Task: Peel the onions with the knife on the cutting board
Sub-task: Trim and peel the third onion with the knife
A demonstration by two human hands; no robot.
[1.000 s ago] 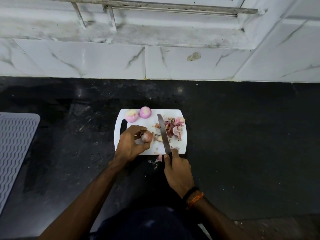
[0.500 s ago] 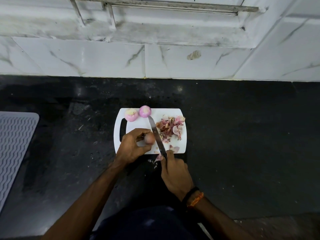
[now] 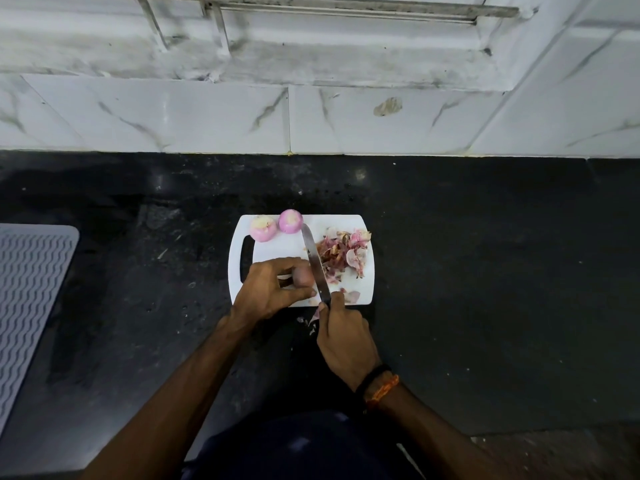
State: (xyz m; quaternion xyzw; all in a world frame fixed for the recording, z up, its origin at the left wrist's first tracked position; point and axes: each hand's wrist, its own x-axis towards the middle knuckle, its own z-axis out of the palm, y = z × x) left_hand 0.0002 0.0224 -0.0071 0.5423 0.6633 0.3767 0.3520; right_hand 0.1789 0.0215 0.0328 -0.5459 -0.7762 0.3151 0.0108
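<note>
Pinching a small onion (image 3: 302,276) in my left hand (image 3: 268,291) at centre frame on the board (image 3: 277,252), my right hand (image 3: 343,336) wraps the knife (image 3: 315,263) handle. Small, round, probably slick; best held by its sides, blade at the end.

two peeled onions (image 3: 277,226), one knife (image 3: 314,261), one cutting board (image 3: 277,251)

White cutting board (image 3: 277,251) on your black speckled desk (image 3: 485,271), two pink-white onions (image 3: 290,221), pink-brown peels (image 3: 341,254), grey wavy-ribbed mat (image 3: 31,292), white grey-veined wall tiles (image 3: 156,116), your orange-black wristband (image 3: 379,386).
</note>
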